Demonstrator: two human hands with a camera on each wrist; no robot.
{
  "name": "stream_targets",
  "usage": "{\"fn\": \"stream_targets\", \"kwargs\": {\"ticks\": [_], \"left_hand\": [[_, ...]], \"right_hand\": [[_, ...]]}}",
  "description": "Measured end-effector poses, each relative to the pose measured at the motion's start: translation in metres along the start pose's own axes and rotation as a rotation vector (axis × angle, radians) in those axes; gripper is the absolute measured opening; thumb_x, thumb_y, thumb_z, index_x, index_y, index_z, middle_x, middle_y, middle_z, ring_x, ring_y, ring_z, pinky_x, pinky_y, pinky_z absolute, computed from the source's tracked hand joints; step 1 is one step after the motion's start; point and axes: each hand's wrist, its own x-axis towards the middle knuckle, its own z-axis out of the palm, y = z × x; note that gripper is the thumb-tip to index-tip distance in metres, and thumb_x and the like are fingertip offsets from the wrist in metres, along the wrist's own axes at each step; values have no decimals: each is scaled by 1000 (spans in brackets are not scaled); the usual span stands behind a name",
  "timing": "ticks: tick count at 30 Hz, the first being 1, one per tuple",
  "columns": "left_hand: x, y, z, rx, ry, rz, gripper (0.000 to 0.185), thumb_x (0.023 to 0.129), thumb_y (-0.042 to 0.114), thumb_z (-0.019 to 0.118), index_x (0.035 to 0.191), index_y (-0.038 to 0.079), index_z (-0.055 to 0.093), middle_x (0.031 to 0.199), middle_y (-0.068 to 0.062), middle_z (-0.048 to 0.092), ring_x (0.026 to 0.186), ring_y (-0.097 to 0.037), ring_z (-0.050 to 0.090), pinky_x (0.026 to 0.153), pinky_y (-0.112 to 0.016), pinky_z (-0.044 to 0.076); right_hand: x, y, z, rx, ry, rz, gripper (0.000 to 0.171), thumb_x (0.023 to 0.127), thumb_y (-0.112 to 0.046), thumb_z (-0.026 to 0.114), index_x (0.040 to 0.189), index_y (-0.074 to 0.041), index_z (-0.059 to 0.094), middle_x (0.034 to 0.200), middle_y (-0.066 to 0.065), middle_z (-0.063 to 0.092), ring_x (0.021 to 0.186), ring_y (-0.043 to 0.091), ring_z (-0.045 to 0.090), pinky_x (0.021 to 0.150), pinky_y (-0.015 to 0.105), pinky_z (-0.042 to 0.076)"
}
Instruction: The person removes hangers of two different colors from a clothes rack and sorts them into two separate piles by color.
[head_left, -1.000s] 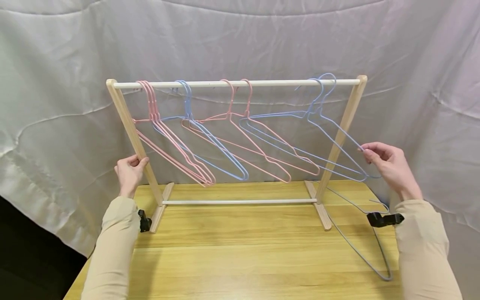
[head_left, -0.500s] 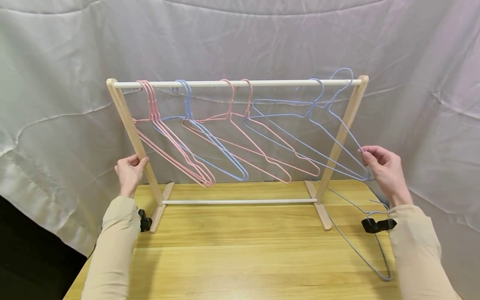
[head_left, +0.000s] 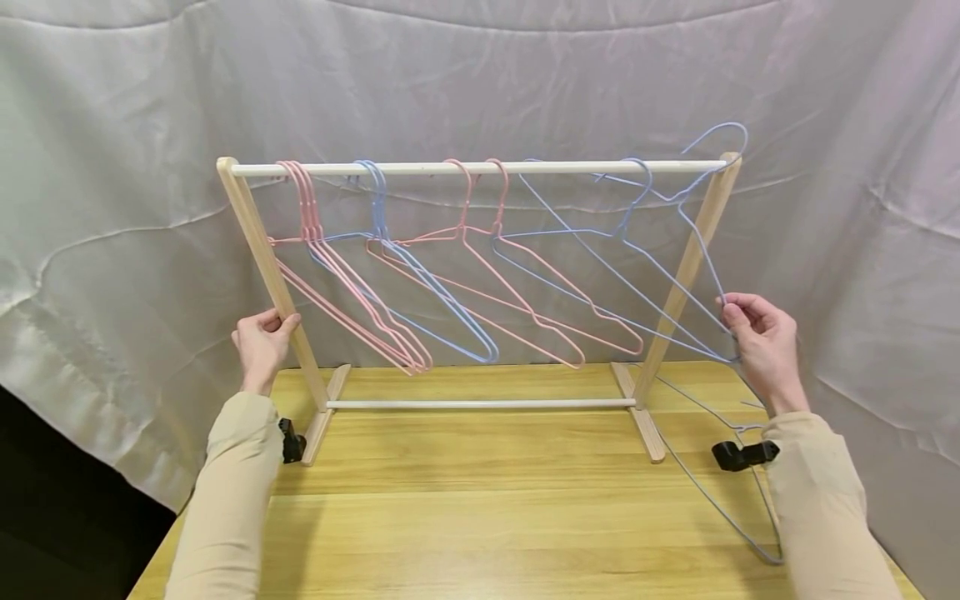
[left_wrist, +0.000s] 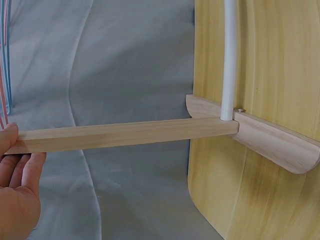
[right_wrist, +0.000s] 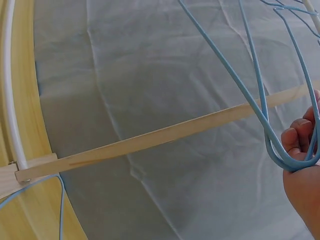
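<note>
Blue wire hanger [head_left: 678, 250] is pinched at its lower corner by the right hand [head_left: 757, 337], fingers curled round the wire; its hook is raised above the right end of the rack rail [head_left: 480, 167]. The left post [head_left: 266, 267] is gripped by the left hand [head_left: 261, 343]. Removal appears under way; the hook must next be drawn clear of the post top. A grey hanger [head_left: 720, 500] lies at the desk's right edge.
</note>
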Motion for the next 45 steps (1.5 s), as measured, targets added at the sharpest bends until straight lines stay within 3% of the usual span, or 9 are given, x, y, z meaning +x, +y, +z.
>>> {"fn": "stream_targets", "kwargs": {"ticks": [3, 8, 14, 26, 31, 36, 45], "left_hand": [[0, 0, 0, 2, 5, 7, 32, 94, 22, 71, 118, 1, 74, 116, -22, 69, 89, 2, 57, 106, -33, 42], [0, -1, 1, 17, 13, 38, 30, 94, 22, 71, 115, 0, 75, 113, -23, 71, 66, 20, 46, 88, -17, 43], [-1, -3, 2, 12, 12, 49, 31, 94, 22, 71, 115, -1, 75, 114, -25, 71, 62, 25, 44, 76, -8, 37], [0, -2, 1, 16, 7, 26, 32, 94, 23, 71, 116, 0, 74, 114, -23, 72, 64, 23, 44, 77, -9, 38], [0, -3, 1, 20, 10, 22, 32, 94, 24, 71, 115, 0, 75, 114, -23, 72, 65, 21, 44, 79, -10, 37], [0, -2, 1, 18, 10, 21, 32, 94, 23, 71, 116, 0, 74, 116, -23, 71, 67, 21, 44, 79, -9, 37], [0, -2, 0, 6, 0, 11, 34, 94, 24, 70, 118, 0, 74, 118, -23, 71, 66, 21, 45, 73, -7, 39]], "right_hand": [[-2, 1, 1, 54, 7, 2, 12, 96, 0, 61, 99, -5, 72, 89, -8, 76, 77, 1, 65, 72, 9, 51], [-7, 6, 1, 144, 2, 3, 11, 96, 1, 62, 99, -2, 72, 90, -4, 76, 77, 4, 66, 74, 11, 53], [-15, 17, 2, 280, 23, -18, 11, 95, 4, 61, 97, 2, 71, 89, 3, 75, 78, 9, 68, 74, 15, 55], [-33, 25, -9, 511, 116, -41, 14, 95, 12, 54, 94, 11, 68, 87, 13, 74, 74, 16, 70, 68, 20, 58], [-44, 26, -16, 599, 122, -63, 15, 95, 14, 51, 97, 16, 66, 89, 18, 73, 75, 20, 72, 71, 23, 59], [-52, 30, -21, 688, 124, -110, 19, 95, 19, 46, 95, 20, 65, 86, 23, 72, 71, 24, 69, 65, 25, 57], [-73, 43, -41, 741, 124, -207, 21, 95, 22, 42, 98, 24, 62, 89, 27, 71, 74, 29, 68, 66, 31, 58]]}}
